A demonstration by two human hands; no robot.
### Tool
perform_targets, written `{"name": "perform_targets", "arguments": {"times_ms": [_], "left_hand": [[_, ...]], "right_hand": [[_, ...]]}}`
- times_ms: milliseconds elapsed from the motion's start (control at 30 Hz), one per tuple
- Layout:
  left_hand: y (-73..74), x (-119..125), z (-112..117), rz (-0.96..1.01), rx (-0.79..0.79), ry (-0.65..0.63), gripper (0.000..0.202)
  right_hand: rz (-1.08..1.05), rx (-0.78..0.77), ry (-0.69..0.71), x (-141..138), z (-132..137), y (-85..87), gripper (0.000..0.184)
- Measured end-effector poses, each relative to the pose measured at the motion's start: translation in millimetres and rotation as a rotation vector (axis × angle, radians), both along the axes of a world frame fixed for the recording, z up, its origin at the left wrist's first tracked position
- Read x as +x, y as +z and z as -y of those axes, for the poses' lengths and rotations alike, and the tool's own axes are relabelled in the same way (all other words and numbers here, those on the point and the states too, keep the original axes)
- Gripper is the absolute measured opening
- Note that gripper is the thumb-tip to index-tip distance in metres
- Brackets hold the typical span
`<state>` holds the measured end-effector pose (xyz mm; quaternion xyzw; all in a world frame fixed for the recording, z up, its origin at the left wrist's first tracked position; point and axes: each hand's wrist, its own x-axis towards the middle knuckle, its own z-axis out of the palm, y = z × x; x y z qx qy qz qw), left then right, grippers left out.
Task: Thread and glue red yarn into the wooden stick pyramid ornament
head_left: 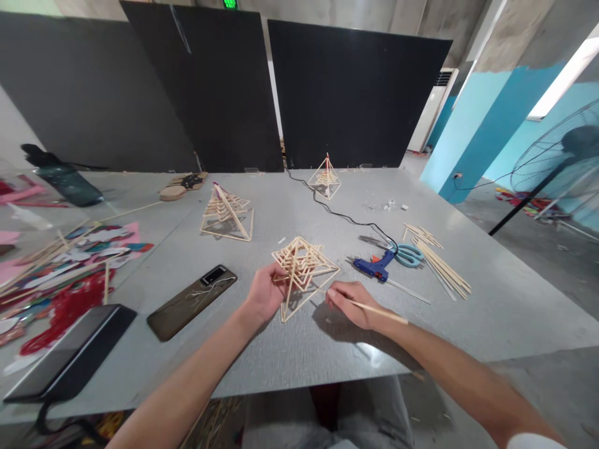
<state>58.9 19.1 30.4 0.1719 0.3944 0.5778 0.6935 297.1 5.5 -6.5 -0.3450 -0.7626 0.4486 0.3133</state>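
Note:
A pyramid frame of thin wooden sticks (299,274) stands on the table in front of me, with smaller stick layers inside it. My left hand (267,290) grips its left side, the fingertips partly hidden behind the sticks. Close to the frame's right base corner is my right hand (350,302), fingers closed around a loose wooden stick (379,310) that points back along my forearm. Just beyond that hand lie a blue glue gun (374,266) and light-blue scissors (407,254).
Two more stick pyramids stand farther back, one left (227,212) and one near the panels (326,178). Bundled sticks (442,265) lie right. A phone (191,302), a dark tablet-like device (70,352), coloured scraps (70,299) and a bottle (65,178) occupy the left. A black cord (346,216) crosses the table.

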Motion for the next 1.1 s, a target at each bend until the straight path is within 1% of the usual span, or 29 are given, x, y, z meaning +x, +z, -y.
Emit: {"name": "perform_targets", "arguments": {"times_ms": [100, 167, 200, 233, 300, 400, 500, 567, 633, 733, 800, 933, 1100], "left_hand": [[1.3, 0.9, 0.8, -0.010, -0.002, 0.001, 0.070], [1.7, 1.3, 1.1, -0.016, -0.002, 0.002, 0.067], [1.7, 1.3, 1.1, -0.019, -0.002, 0.002, 0.065], [1.7, 1.3, 1.1, -0.022, -0.003, 0.005, 0.063], [1.8, 1.1, 0.8, -0.030, -0.008, 0.013, 0.061], [2.2, 0.7, 0.5, -0.037, -0.015, 0.022, 0.059], [2.4, 0.0, 0.4, -0.038, -0.019, 0.020, 0.061], [1.8, -0.7, 0.1, -0.043, -0.025, 0.025, 0.060], [1.0, -1.7, -0.4, -0.050, -0.030, 0.031, 0.059], [0.7, -2.7, -0.8, -0.058, -0.025, 0.027, 0.060], [1.7, -2.6, -0.7, -0.060, -0.015, 0.020, 0.064], [4.5, -1.5, -0.1, -0.050, -0.014, 0.018, 0.069], [3.0, -1.7, -0.6, -0.041, -0.038, 0.020, 0.061]], "right_hand": [[0.093, 0.329, 0.065, -0.3, 1.7, -1.9, 0.024], [0.196, 0.576, 0.152, -1.5, 2.1, -5.4, 0.018], [0.260, 0.671, 0.188, -2.1, 1.9, -6.6, 0.017], [0.331, 0.730, 0.208, -2.4, 1.6, -6.7, 0.017], [0.503, 0.795, 0.213, -1.2, 0.7, -2.8, 0.016], [0.770, 0.833, 0.208, 8.8, 0.1, 13.1, 0.017], [0.969, 0.872, 0.284, 30.4, 0.6, 30.8, 0.018], [1.072, 0.889, 0.342, 48.8, 1.1, 37.4, 0.015], [1.149, 0.883, 0.360, 66.3, 1.4, 38.2, 0.016], [1.198, 0.851, 0.317, 83.5, 2.4, 32.8, 0.023], [1.206, 0.833, 0.274, 86.7, 3.2, 28.7, 0.028], [1.174, 0.828, 0.200, 80.5, 3.7, 25.6, 0.031], [1.138, 0.850, 0.199, 75.3, 3.5, 25.8, 0.032]]}}
